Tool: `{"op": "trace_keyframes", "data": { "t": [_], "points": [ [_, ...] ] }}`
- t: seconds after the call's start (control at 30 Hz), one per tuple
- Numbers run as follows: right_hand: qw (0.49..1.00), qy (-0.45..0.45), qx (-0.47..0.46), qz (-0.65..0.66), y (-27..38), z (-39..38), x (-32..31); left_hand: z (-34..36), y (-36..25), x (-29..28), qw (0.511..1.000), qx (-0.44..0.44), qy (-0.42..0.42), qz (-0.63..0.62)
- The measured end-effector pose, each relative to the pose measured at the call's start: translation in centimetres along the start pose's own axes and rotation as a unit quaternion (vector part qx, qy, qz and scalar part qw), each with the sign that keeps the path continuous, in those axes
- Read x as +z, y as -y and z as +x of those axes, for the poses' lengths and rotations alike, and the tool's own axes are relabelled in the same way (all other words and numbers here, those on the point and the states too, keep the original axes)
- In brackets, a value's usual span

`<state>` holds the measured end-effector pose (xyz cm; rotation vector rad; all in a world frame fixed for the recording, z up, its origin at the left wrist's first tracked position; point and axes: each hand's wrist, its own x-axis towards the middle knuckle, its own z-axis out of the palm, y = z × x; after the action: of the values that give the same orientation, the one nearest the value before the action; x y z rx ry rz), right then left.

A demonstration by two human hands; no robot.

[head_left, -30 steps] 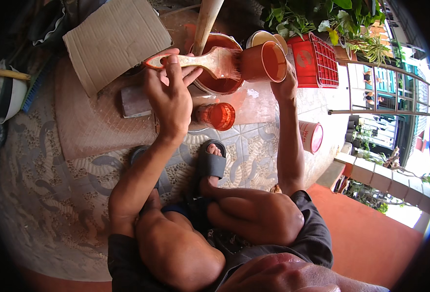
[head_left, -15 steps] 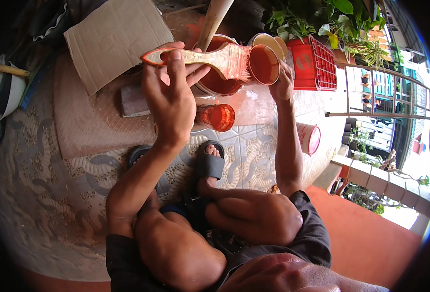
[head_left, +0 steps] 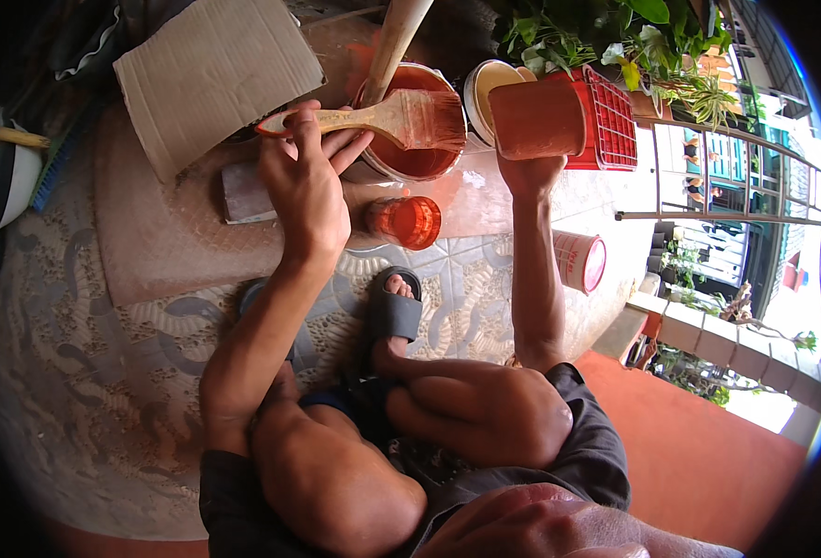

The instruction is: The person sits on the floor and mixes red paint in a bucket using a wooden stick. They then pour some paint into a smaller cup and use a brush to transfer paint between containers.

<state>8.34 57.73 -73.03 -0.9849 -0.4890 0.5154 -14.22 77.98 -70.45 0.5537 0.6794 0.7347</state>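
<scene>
My left hand [head_left: 306, 191] pinches the handle of a wide paintbrush [head_left: 420, 119], its bristles coated in red-brown paint and pointing right. Beneath the brush stands a bucket [head_left: 438, 170] with red-brown paint inside and a thick pale stick [head_left: 399, 42] leaning in it. To the right, my right hand [head_left: 533, 177] holds a small pot [head_left: 538, 121] from below. The pot's red-brown side faces me, and its inside is hidden. A gap separates the bristles from the pot. Nearer to me is a clear cup smeared with orange-red paint [head_left: 406, 221].
Cardboard [head_left: 215, 84] lies at the far left, close to a flat grey block [head_left: 248, 193]. Behind the pot are an open cream-lined tin [head_left: 485, 84] and a red crate [head_left: 610, 121]. A white-and-red tub [head_left: 580, 262] sits on the patterned tile floor at right.
The pot has turned in my right hand, so its side shows instead of its opening. My left hand and the brush have shifted slightly left and down, away from the pot.
</scene>
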Motion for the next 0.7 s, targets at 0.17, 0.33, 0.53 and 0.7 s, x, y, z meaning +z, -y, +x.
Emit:
{"op": "trace_keyframes", "data": {
  "t": [0.17,0.33,0.53,0.7],
  "points": [
    [0.908,-0.088,-0.129,-0.389,-0.4,0.9,0.2,0.0,1.2,1.1,0.999,-0.033,0.002,-0.001],
    [0.765,-0.001,-0.115,-0.633,-0.4,0.6,0.3,-0.2,1.2,2.2,0.999,-0.034,0.034,-0.009],
    [0.872,-0.007,-0.103,-0.478,-1.0,0.2,-0.4,0.2,0.5,1.4,0.998,-0.036,0.004,-0.060],
    [0.883,-0.062,-0.085,-0.458,-0.9,0.5,-0.9,0.5,0.7,0.4,0.999,-0.015,-0.006,-0.048]
  ]
}}
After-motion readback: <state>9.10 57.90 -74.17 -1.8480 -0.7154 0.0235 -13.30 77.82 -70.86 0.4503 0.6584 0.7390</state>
